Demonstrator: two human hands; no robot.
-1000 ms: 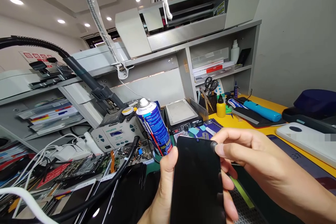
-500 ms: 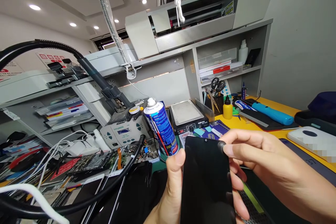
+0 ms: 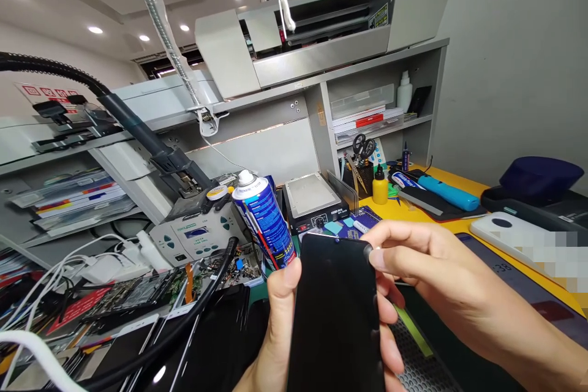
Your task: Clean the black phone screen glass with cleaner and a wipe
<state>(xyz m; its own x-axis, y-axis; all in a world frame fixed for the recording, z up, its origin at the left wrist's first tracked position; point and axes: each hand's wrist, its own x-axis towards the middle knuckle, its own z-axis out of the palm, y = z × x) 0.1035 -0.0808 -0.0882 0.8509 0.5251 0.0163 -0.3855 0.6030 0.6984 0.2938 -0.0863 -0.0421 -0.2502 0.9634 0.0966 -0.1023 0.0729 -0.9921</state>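
Observation:
A smartphone (image 3: 337,318) with a dark screen stands tilted in front of me, its lower end cut off by the picture's bottom edge. My left hand (image 3: 277,321) is closed around it, thumb along the left edge and fingertips showing past the right edge. At the phone's upper right corner, the thumb and forefinger of my right hand (image 3: 441,288) are pinched together. Whether a thin film lies between those fingertips cannot be made out. Just behind the phone's left side stands a blue spray can (image 3: 266,217) with a white cap.
Behind the can are a hot-air station (image 3: 199,236) and a flat heating plate (image 3: 312,196). Phone parts and circuit boards (image 3: 138,288) crowd the left, crossed by a black hose (image 3: 202,312). To the right lie a yellow bottle (image 3: 380,187), a blue tool (image 3: 450,194) and a white device (image 3: 509,236).
My view has turned a little to the right, so the whole scene sits further left. Both hands keep the same hold on the phone.

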